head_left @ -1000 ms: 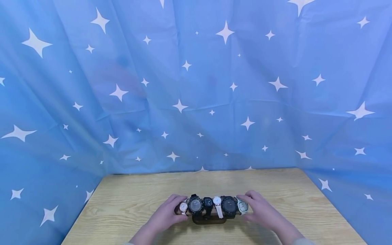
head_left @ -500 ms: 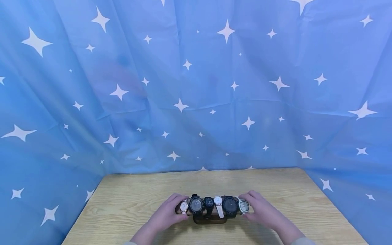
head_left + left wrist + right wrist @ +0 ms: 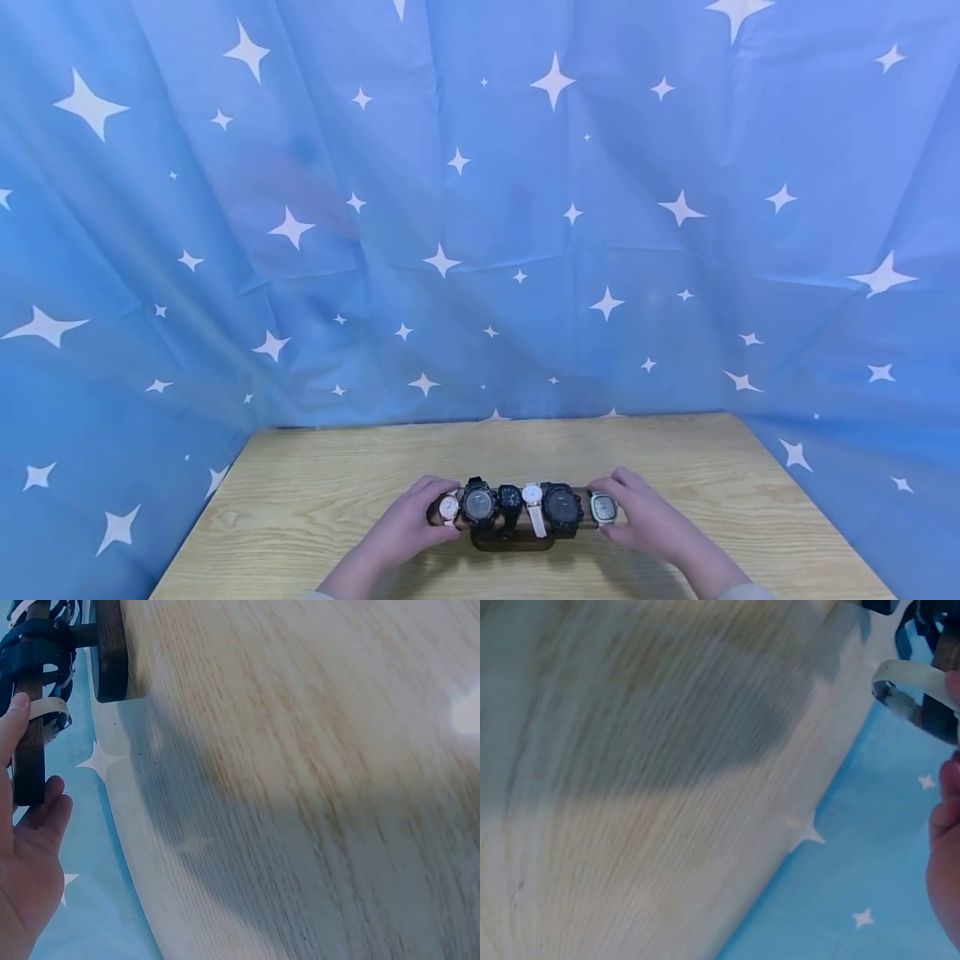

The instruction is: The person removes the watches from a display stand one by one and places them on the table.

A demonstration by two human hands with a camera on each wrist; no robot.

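Observation:
A dark wooden watch stand (image 3: 512, 542) carries several watches on its crossbar. My left hand (image 3: 408, 521) grips the bar's left end, beside a small round watch with a pale strap (image 3: 448, 507). In the left wrist view, the thumb lies on the bar (image 3: 30, 769) by that strap, with fingers beyond the bar's end. At the other end, my right hand (image 3: 647, 518) pinches a white square-faced watch (image 3: 603, 507) between thumb and fingers. Its band (image 3: 911, 673) still loops round the bar in the right wrist view. Bare wood shows between it and a bulky black watch (image 3: 561, 505).
Under the stand is a light wood-grain table (image 3: 315, 492). Blue cloth (image 3: 480, 208) with white stars hangs behind it and along both sides. Between the outer watches sit another bulky black watch (image 3: 478, 503), a black square one (image 3: 510, 498) and a white-strapped one (image 3: 533, 497).
The white square watch has slid right along the bar with my right hand, opening a gap beside the black watch. My left hand stays at its end.

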